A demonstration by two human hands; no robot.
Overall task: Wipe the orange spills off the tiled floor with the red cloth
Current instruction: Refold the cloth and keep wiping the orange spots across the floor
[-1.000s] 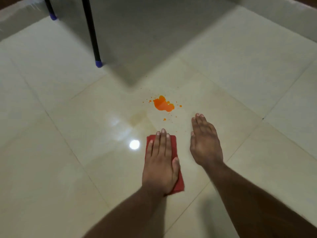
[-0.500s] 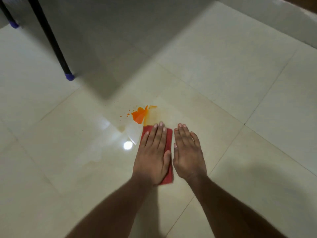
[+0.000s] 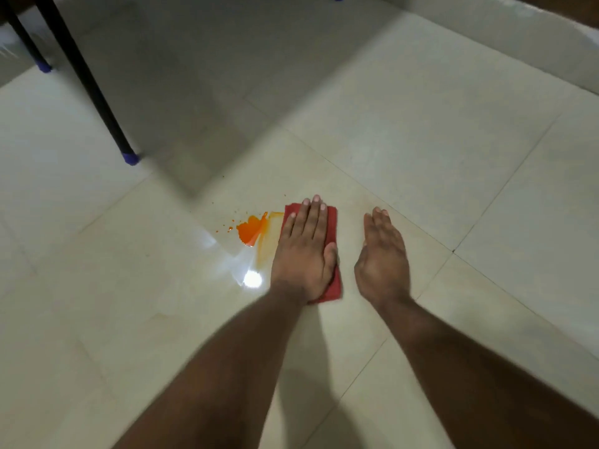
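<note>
Left hand (image 3: pixel 303 251) flat, fingers straight, pressing red cloth (image 3: pixel 330 222) to the tiled floor (image 3: pixel 421 140); right hand (image 3: pixel 382 254) open, empty. Orange spill (image 3: pixel 249 231) just left of cloth, mostly unwiped (faint smear alongside) — approx. early stage.

Home interior, glossy cream tiled floor (image 3: pixel 421 131), black furniture legs (image 3: pixel 87 79) w/ blue caps (image 3: pixel 131 158)

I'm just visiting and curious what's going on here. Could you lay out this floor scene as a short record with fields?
activity: wiping a spill off a tiled floor
left hand: flat on the red cloth, fingers straight
right hand: open, beside the cloth, holding nothing
orange spill: puddle just left of the cloth, small droplets around it
smear: faint orange streak between puddle and cloth
furniture: black legs with blue feet, upper left
</note>
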